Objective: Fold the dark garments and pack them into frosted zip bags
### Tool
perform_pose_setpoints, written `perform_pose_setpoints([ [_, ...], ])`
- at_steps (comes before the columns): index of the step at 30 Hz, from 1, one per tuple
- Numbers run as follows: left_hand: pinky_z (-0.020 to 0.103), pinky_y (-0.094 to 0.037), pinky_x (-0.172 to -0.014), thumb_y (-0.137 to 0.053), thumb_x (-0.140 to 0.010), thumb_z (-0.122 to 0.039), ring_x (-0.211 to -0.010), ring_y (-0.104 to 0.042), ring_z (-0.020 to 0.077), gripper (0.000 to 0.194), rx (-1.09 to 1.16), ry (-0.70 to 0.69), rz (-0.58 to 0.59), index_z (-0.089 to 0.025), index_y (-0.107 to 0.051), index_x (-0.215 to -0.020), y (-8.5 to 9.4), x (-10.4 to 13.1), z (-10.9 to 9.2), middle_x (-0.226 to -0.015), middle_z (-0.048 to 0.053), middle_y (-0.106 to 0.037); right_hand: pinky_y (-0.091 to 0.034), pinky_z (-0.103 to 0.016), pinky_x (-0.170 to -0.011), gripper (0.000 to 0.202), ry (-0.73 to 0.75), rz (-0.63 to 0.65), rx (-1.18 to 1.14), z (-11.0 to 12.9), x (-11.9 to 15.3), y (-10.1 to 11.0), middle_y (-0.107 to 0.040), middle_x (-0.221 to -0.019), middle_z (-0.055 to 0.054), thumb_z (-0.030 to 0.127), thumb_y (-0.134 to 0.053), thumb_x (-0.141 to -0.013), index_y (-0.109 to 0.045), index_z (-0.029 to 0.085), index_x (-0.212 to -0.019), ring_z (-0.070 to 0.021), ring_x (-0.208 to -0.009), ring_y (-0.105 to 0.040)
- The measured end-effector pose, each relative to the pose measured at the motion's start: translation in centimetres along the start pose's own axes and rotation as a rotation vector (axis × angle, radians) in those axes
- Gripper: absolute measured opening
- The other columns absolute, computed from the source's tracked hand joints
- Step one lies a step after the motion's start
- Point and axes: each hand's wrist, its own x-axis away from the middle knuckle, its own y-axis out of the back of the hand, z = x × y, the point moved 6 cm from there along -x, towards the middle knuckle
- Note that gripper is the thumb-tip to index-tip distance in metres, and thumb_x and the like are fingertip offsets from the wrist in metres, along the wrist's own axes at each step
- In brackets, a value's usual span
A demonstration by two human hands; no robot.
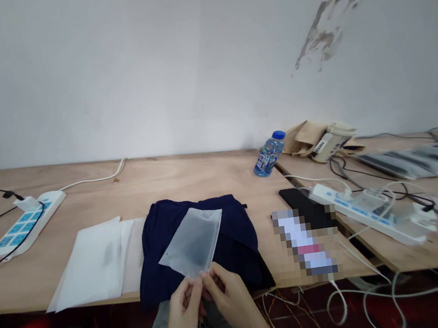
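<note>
A translucent plastic bag (194,240) is held up at its near corner, over a dark blue folded cloth (234,248) at the table's front edge. My left hand (186,302) pinches the bag's lower corner between thumb and fingers. Right beside it, my right hand (225,292) pinches the same corner, the two thumbs nearly touching. The bag looks flat, and the dark cloth shows through it. Left of the cloth lies a loose stack of similar whitish bags (94,261).
Power strips lie at the left (29,224) and right (366,212). A bottle (269,154), a paper bag (300,137), a black object (303,204) and a pixelated phone (306,244) are on the right. Cables hang over the front edge. Behind stands a wall.
</note>
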Motion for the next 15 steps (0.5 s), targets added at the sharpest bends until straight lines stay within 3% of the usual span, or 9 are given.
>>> perform_pose_setpoints([
  [4, 0.019, -0.029, -0.045, -0.065, -0.073, -0.065, -0.048, -0.038, 0.0075, 0.048, 0.072, -0.017, -0.044, -0.017, -0.057, -0.073, -0.1, -0.2, -0.4, -0.058, -0.003, -0.05, -0.036, -0.023, -0.055, 0.039, 0.034, 0.017, -0.033, 0.0, -0.3, -0.6, -0.054, -0.063, 0.001, 0.05, -0.044, -0.094, -0.05, 0.02, -0.07, -0.0136, -0.059, -0.049],
  [7, 0.02, -0.031, -0.045, -0.065, -0.073, -0.066, -0.049, -0.039, 0.008, 0.049, 0.062, -0.032, -0.072, -0.017, -0.057, -0.071, -0.1, -0.2, -0.6, -0.06, -0.001, -0.053, -0.035, -0.024, -0.054, 0.044, 0.026, -0.033, -0.056, -0.4, -1.1, 0.0, -0.046, -0.059, 0.003, 0.054, -0.044, -0.093, -0.046, 0.021, -0.064, -0.013, -0.057, -0.044],
  [10, 0.021, -0.034, -0.047, -0.065, -0.072, -0.066, -0.05, -0.043, 0.0094, 0.049, 0.017, -0.058, -0.083, -0.018, -0.055, -0.067, -0.1, -0.1, -0.6, -0.059, 0.0, -0.055, -0.032, -0.024, -0.051, 0.047, 0.022, -0.129, -0.007, -0.7, -2.6, 2.0, -0.041, -0.056, 0.003, 0.056, -0.046, -0.09, -0.043, 0.021, -0.06, -0.0123, -0.054, -0.04],
  [15, 0.021, -0.036, -0.051, -0.063, -0.078, -0.06, -0.052, -0.045, 0.0093, 0.046, -0.009, -0.091, -0.059, -0.018, -0.054, -0.063, 0.1, 0.0, -0.4, -0.061, 0.0, -0.055, -0.029, -0.024, -0.047, 0.048, 0.018, -0.207, 0.175, 0.1, -6.5, 6.4, -0.045, -0.051, 0.002, 0.057, -0.049, -0.087, -0.045, 0.022, -0.055, -0.0129, -0.05, -0.042],
])
